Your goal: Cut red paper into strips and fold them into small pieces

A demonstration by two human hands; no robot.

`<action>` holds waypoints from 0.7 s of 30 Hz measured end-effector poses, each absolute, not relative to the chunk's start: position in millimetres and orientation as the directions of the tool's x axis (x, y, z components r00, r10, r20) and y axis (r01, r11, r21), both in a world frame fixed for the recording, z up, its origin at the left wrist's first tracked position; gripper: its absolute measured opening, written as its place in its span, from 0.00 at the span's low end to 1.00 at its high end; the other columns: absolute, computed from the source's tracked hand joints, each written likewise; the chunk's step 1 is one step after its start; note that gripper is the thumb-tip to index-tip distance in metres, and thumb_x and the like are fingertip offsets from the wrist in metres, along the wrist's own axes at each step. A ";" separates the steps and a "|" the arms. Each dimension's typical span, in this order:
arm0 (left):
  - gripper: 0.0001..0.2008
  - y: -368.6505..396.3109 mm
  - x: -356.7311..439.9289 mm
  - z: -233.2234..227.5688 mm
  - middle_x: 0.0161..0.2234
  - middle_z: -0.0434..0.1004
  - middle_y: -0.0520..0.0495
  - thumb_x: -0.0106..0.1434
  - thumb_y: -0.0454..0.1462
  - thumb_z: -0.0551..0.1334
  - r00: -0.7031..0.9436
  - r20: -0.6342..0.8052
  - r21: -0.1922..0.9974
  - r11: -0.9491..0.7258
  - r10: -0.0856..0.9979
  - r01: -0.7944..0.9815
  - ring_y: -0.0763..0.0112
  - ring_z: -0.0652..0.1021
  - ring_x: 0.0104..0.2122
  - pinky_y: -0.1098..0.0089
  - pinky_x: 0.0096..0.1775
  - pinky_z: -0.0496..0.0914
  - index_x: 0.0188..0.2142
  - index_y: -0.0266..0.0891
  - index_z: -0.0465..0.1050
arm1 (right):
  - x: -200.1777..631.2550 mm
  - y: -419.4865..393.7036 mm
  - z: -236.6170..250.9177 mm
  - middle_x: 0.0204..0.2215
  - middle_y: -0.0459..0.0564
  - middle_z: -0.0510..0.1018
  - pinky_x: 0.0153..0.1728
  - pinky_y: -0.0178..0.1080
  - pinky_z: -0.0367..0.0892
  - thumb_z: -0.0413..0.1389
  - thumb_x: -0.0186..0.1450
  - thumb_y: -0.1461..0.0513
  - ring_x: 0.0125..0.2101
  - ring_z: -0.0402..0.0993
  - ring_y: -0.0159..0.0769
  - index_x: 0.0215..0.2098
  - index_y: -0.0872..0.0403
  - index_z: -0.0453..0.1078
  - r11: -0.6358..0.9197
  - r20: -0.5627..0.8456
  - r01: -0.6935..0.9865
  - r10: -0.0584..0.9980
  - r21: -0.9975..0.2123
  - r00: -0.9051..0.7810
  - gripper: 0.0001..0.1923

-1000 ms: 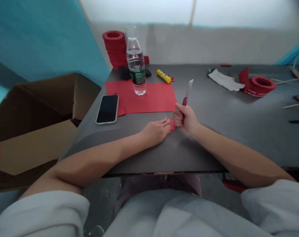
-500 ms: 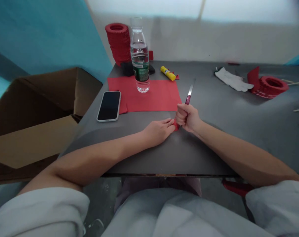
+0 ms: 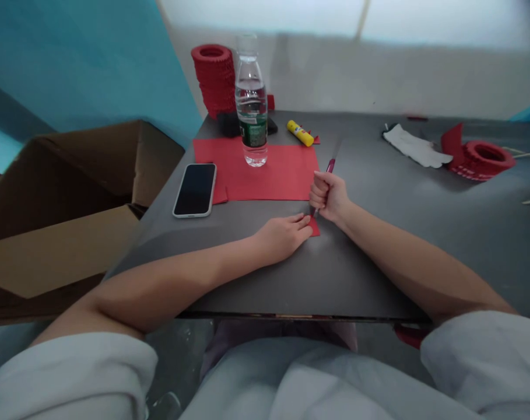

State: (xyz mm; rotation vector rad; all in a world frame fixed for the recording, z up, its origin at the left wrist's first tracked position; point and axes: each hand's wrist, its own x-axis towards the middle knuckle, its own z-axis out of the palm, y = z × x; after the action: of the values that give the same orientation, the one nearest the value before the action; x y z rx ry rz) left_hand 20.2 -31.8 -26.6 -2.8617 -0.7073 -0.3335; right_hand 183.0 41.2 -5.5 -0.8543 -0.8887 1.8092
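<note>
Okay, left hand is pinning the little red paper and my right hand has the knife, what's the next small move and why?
Probably draw the knife toward you along the small red paper. The right hand grips it upright at the paper's far edge, and the left hand presses the paper flat on the table.

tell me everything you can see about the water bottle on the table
The water bottle is clear plastic and stands upright near the table's far left corner, on the far part of a red paper sheet. It has a pale cap, a dark green label round its lower half and water up to about its shoulder. No hand touches it. Behind it stands a stack of red paper rings.
</note>
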 end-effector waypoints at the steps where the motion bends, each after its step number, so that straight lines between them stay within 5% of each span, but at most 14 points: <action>1: 0.11 -31.7 20.4 -26.3 0.53 0.69 0.36 0.67 0.31 0.49 0.860 0.263 -0.109 -0.872 0.438 0.477 0.64 0.70 0.55 0.68 0.55 0.66 0.43 0.30 0.68 | 182.6 44.2 -5.6 0.08 0.37 0.42 0.10 0.31 0.34 0.50 0.58 0.59 0.10 0.36 0.23 0.14 0.52 0.39 -0.318 -0.182 -0.420 0.925 -0.850 -0.333 0.23; 7: 0.13 -32.7 21.5 -20.1 0.49 0.72 0.40 0.69 0.35 0.49 0.843 0.295 -0.082 -0.867 0.450 0.491 0.65 0.72 0.52 0.68 0.52 0.68 0.44 0.32 0.69 | 182.8 53.4 2.7 0.09 0.36 0.42 0.11 0.31 0.34 0.49 0.61 0.52 0.11 0.35 0.23 0.16 0.52 0.43 -0.265 -0.173 -0.318 0.941 -0.910 -0.289 0.24; 11: 0.16 -28.6 20.4 -17.1 0.53 0.70 0.40 0.69 0.38 0.50 0.850 0.275 -0.083 -0.870 0.449 0.487 0.65 0.72 0.51 0.69 0.50 0.69 0.51 0.34 0.67 | 202.1 29.9 19.5 0.12 0.37 0.49 0.13 0.31 0.41 0.46 0.63 0.44 0.12 0.41 0.24 0.23 0.53 0.63 -0.095 -0.115 0.087 0.954 -0.992 -0.276 0.24; 15: 0.20 -20.1 16.7 -13.4 0.54 0.69 0.43 0.65 0.47 0.56 0.814 0.189 0.014 -0.831 0.549 0.557 0.64 0.75 0.48 0.70 0.44 0.71 0.51 0.37 0.68 | 245.1 -23.7 25.0 0.18 0.43 0.63 0.21 0.32 0.55 0.46 0.64 0.48 0.20 0.58 0.28 0.36 0.54 0.73 0.130 -0.037 0.627 0.969 -0.769 -0.246 0.22; 18: 0.21 -17.3 15.4 -8.5 0.55 0.68 0.48 0.63 0.48 0.58 0.815 0.140 0.070 -0.827 0.562 0.558 0.65 0.75 0.49 0.72 0.42 0.70 0.51 0.41 0.69 | 277.0 -66.6 18.4 0.25 0.45 0.72 0.24 0.34 0.61 0.47 0.65 0.51 0.23 0.65 0.31 0.50 0.51 0.69 0.110 -0.138 0.740 0.954 -0.663 -0.266 0.21; 21: 0.17 -18.9 17.0 -5.5 0.55 0.68 0.50 0.65 0.45 0.57 0.798 0.116 0.053 -0.806 0.592 0.590 0.66 0.76 0.47 0.72 0.39 0.70 0.50 0.42 0.70 | 293.8 -97.6 10.6 0.26 0.46 0.75 0.24 0.35 0.62 0.48 0.64 0.51 0.21 0.68 0.31 0.45 0.52 0.71 0.138 -0.119 0.820 0.963 -0.555 -0.243 0.18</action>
State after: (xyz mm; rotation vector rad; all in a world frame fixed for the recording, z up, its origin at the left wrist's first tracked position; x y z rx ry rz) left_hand 17.0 -18.9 -5.5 -2.9919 -0.9836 -0.2007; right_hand 293.8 -97.6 10.6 -1.7399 -2.1513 0.7685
